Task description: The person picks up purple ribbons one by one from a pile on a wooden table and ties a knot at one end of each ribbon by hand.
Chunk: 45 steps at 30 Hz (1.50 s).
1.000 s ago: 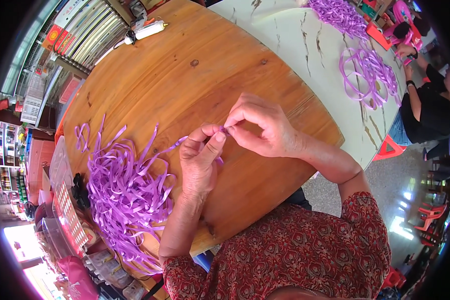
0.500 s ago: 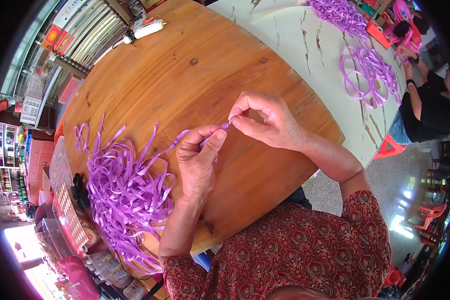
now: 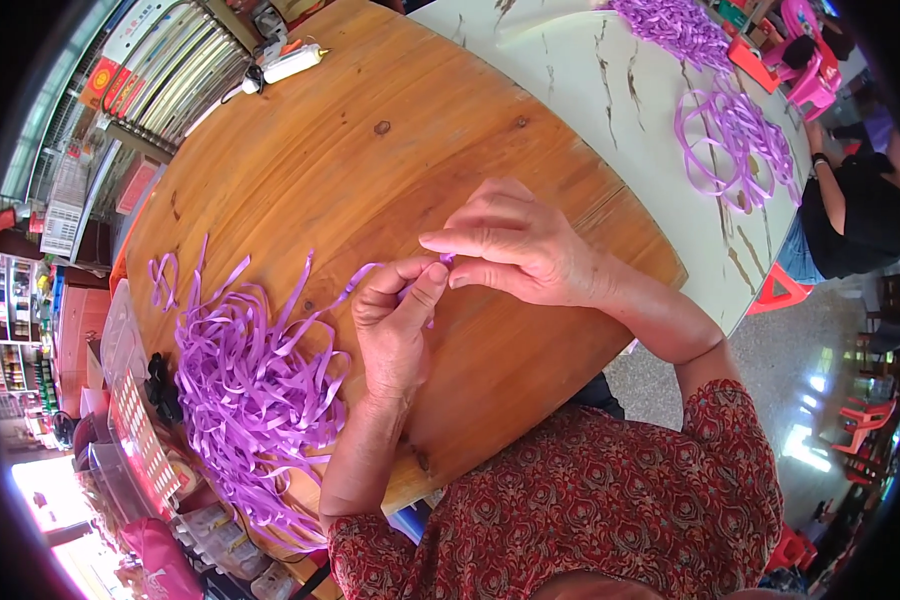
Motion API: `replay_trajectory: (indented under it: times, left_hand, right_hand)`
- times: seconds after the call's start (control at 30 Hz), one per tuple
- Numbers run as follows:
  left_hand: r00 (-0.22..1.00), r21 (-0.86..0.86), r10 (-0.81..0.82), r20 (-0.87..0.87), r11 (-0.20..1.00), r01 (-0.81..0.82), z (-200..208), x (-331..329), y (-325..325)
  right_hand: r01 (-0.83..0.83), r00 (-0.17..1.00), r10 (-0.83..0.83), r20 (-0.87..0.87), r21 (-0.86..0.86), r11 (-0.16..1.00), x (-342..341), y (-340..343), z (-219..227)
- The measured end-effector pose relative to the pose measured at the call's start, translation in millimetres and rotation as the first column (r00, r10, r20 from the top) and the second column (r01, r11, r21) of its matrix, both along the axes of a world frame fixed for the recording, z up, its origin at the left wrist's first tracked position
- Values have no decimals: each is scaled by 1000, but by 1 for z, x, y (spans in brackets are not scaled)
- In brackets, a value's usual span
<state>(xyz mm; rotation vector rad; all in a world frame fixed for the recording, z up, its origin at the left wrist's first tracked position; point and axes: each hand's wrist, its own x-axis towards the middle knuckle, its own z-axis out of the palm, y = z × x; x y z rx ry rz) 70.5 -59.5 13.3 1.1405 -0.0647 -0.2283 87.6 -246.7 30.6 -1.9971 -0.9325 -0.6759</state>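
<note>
A thin purple ribbon (image 3: 355, 281) is pinched between the thumb and forefinger of my left hand (image 3: 392, 325). A small folded or knotted bit of it pokes out past the fingertips, and some hangs below the thumb. My right hand (image 3: 530, 245) is just to the right, its thumb and forefinger spread around that bit without closing on it; whether a fingertip touches it I cannot tell. The ribbon trails left toward a big tangled heap of purple ribbon (image 3: 255, 390) beside my left forearm.
The wooden table (image 3: 410, 170) lies under my hands. A white glue gun (image 3: 292, 62) rests at its far edge. On the adjoining marbled table (image 3: 580, 90) are more ribbon loops (image 3: 735, 145). A person in black (image 3: 865, 215) sits at the right. Plastic bins (image 3: 130, 430) stand at the left.
My right thumb and forefinger have parted and let go of the ribbon's tip, with the forefinger now reaching left above it. My left hand keeps its pinch in nearly the same place.
</note>
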Motion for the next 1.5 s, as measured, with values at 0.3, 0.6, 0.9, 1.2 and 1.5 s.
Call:
replay_trajectory:
  times: [0.3, 0.6, 0.9, 1.2, 1.5]
  left_hand:
    - [1000, 56, 3, -12, 998, -2, 1, 0, 0]
    - [1000, 37, 4, -1, 999, -4, 1, -3, 1]
    - [1000, 25, -4, -8, 1000, 4, 4, 1, -2]
    - [952, 340, -75, 295, 940, -31, -24, 9, 12]
    - [984, 297, -53, 172, 955, 0, -20, 7, 5]
  right_hand:
    - [-2, 999, 4, -34, 64, 998, 0, 0, -1]
    - [-2, 995, 13, -97, 114, 994, -1, 2, -4]
    - [4, 990, 9, -142, 95, 995, 3, -3, -2]
    - [35, 970, 17, 241, -211, 977, 2, -1, -12]
    - [47, 981, -1, 193, -235, 971, -3, -6, -15]
